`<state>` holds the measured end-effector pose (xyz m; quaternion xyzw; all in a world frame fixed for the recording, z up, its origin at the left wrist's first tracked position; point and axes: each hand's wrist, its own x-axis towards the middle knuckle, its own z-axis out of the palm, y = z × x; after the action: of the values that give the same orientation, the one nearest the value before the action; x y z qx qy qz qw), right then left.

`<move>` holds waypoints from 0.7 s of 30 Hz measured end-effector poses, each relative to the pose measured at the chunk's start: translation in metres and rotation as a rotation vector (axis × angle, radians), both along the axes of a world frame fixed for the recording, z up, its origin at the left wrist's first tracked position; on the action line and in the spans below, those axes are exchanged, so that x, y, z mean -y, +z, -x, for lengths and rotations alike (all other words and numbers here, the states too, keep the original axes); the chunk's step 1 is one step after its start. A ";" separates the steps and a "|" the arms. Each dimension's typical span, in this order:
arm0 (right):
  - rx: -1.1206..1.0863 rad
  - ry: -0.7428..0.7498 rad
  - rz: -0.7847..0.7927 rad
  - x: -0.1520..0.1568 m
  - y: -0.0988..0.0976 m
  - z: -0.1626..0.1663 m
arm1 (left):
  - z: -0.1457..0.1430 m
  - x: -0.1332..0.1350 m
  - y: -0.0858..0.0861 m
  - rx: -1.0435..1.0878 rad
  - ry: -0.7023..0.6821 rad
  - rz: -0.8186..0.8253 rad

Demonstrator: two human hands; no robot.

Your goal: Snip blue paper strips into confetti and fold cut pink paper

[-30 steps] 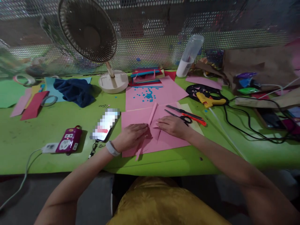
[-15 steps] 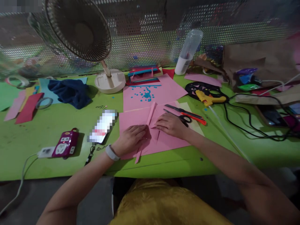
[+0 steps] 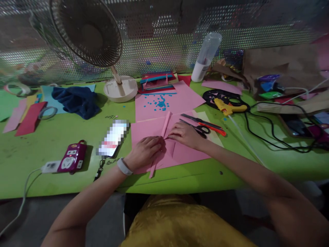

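My left hand (image 3: 146,151) lies on the pink paper (image 3: 191,154), its fingers laid nearly flat and pressing down. Under and beside it runs a narrow folded pink strip (image 3: 166,124), which sticks out above and below the hand. My right hand (image 3: 183,133) pinches a small piece of pink paper close to the left fingertips, thumb and forefinger together. The pinched piece is mostly hidden by the fingers. Just beyond my right hand lie black-handled scissors (image 3: 204,129) and a red-orange box cutter (image 3: 215,128).
Small blue paper bits (image 3: 161,103) are scattered on another pink sheet. A yellow glue gun (image 3: 230,107) rests at the right, its cord trailing. To the left are a phone (image 3: 113,139), a purple power adapter (image 3: 74,157) and a fan (image 3: 120,90); a bottle-like device (image 3: 202,70) stands behind.
My right hand has shifted slightly left, its fingertips closer to the left hand. My left hand has stayed almost in place, a touch further right.
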<state>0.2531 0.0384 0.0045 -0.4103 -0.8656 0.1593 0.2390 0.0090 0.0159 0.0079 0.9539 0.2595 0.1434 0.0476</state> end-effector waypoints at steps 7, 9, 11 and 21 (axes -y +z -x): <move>-0.030 -0.174 -0.002 0.000 -0.010 0.007 | 0.000 0.000 -0.002 -0.011 -0.001 -0.011; -0.032 -0.228 -0.019 0.002 -0.011 0.009 | 0.000 0.001 -0.002 -0.014 -0.001 -0.019; -0.039 -0.267 -0.013 0.003 -0.012 0.010 | -0.001 0.001 -0.002 -0.018 0.003 -0.027; -0.220 -0.291 0.137 0.002 -0.016 0.007 | -0.003 -0.001 0.000 -0.077 0.043 -0.027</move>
<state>0.2465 0.0361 -0.0110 -0.5266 -0.7528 0.2254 0.3242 0.0122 0.0171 0.0081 0.9534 0.2797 0.1111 0.0218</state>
